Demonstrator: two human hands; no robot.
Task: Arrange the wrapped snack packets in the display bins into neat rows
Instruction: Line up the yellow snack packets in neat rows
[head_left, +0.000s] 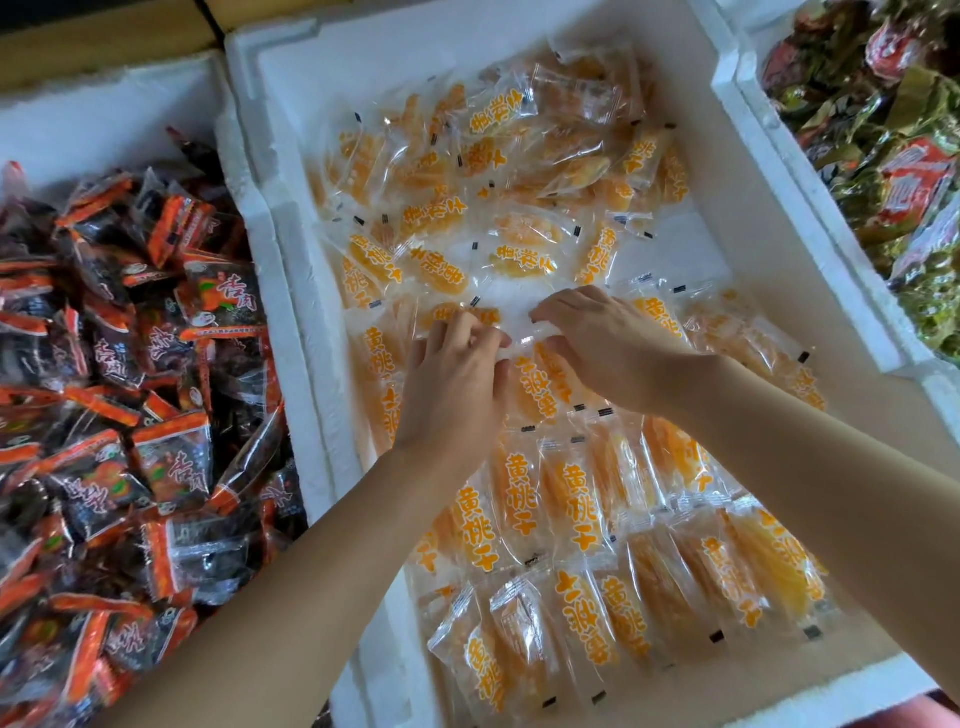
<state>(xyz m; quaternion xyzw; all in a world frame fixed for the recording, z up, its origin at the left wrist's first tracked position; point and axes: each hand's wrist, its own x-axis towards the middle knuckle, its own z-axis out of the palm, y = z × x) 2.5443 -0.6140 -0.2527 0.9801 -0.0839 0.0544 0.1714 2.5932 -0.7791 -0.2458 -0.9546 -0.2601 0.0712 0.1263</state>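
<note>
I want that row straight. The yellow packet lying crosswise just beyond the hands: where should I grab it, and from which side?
Probably pinch the crosswise packet by its flat sealed right end, coming from above. The fruit bulges mid-packet, while that end is thin film, lying flat with nothing over it.

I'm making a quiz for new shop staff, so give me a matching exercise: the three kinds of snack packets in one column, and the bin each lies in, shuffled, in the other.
Packets
1. dark packets with orange-red ends
2. clear packets of orange fruit
3. green and red packets

Bins
A. middle bin
B. right bin
C. left bin

Pairs: 1-C, 2-A, 3-B
</note>
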